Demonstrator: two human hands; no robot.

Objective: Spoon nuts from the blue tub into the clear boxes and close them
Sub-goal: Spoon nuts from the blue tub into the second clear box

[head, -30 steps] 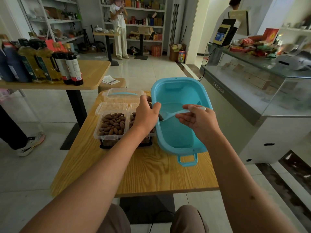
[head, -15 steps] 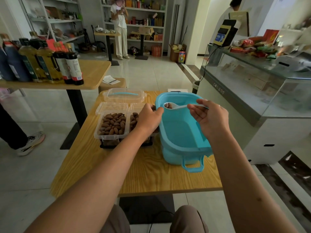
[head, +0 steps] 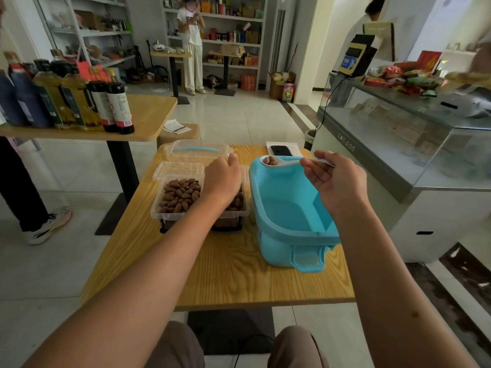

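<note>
Fingers of right hand curled loosely round handle of white spoon, palm turned up; bowl of spoon carrying a few nuts, held level over far rim of blue tub. Left hand resting over right-hand clear box, fingers bent down toward its far edge; whether gripping the box or its lid, cannot tell, knuckles hiding the contact. Left-hand clear box heaped with nuts close to the rim, hinged lid standing open behind it, not yet shut. Right-hand box also showing nuts beside the wrist, fill level mostly hidden by the hand. Third lidded clear box further back on wooden table, lid on, contents unreadable. Tub interior showing bare blue floor as far as visible, so supply judged nearly spent; spoonful likely among the last. Remaining, by judgement: tip this load into right-hand box, then press both open lids down. Phone lying on paper just beyond tub, clear of the work.
</note>
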